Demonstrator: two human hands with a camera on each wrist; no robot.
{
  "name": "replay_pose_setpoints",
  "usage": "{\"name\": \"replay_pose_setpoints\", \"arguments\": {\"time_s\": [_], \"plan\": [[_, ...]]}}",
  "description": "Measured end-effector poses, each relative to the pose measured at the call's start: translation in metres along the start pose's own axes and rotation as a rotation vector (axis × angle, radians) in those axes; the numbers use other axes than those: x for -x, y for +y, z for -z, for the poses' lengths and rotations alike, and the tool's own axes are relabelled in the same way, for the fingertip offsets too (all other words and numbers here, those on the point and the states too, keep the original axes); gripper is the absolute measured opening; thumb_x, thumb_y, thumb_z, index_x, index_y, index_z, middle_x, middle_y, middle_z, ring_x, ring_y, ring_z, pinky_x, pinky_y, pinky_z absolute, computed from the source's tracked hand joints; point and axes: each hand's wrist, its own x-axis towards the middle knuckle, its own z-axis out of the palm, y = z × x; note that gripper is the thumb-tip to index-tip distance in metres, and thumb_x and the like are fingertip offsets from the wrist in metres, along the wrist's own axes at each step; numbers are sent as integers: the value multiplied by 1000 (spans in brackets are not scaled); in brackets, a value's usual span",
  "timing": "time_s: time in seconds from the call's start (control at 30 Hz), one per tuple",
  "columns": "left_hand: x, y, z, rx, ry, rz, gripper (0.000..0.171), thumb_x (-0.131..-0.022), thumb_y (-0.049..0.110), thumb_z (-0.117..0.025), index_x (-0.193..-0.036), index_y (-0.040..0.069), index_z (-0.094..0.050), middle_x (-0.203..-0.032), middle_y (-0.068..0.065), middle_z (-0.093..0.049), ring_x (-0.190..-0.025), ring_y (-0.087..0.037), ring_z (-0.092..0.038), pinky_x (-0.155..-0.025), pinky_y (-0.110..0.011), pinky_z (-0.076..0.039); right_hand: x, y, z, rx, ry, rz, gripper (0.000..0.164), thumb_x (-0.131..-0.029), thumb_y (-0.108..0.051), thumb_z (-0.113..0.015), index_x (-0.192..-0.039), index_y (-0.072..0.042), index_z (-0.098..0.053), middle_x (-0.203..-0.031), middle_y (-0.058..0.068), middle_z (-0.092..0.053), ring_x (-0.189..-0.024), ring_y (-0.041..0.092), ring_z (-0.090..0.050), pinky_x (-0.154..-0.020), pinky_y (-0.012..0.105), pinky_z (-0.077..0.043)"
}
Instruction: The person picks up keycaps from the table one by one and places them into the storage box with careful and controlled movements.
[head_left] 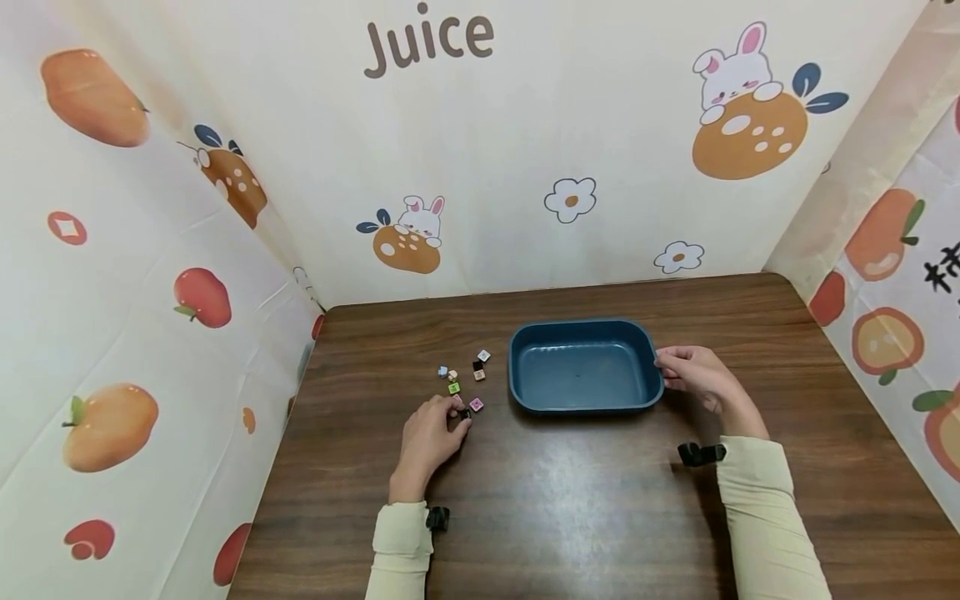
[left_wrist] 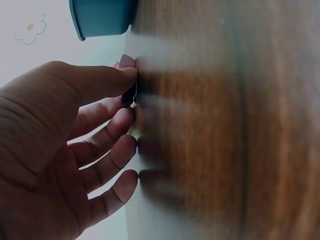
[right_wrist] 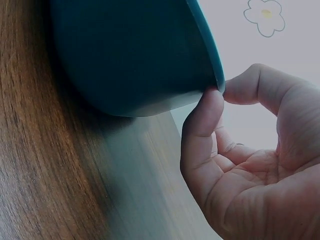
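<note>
Blue tray (head_left: 577, 375) sits on the table (head_left: 570, 517), toward twelve o'clock from its middle. At the tray's three o'clock edge, the right hand (head_left: 697, 375), reaching toward ten, pinches the rim. Off the tray's eight o'clock, the left hand (head_left: 433, 433), angled toward one, pinches a black block (left_wrist: 129, 95) between thumb and forefinger, its other fingers bent. Just beside, toward two, lies a pink block (head_left: 477, 405).

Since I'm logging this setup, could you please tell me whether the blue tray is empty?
Empty: the head view shows bare floor inside the blue tray, and the small blocks lie outside it.
</note>
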Motion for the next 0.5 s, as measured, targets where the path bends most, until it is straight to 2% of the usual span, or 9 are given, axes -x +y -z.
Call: {"name": "replay_pose_setpoints", "arguments": {"time_s": [0.37, 0.5], "plan": [[-2, -1, 0, -1, 11, 3, 16, -92, 34, -82, -95, 20, -75, -89, 6, -67, -78, -10, -59, -73, -36, -52, 0, -1, 0, 21, 3, -11, 53, -110, -24, -56, -142, 17, -49, -98, -12, -63, -85, -1, -62, -79, 20, -60], [-4, 0, 0, 25, 25, -2, 16, -92, 32, -82, -94, 18, -75, -89, 5, -68, -77, -10, -58, -73, -35, -52, 0, 0, 0, 17, 0, -9, 53, -110, -25, -55, -142, 17, -49, -97, -12, -64, -85, -1, -63, -79, 20, -60]]}}
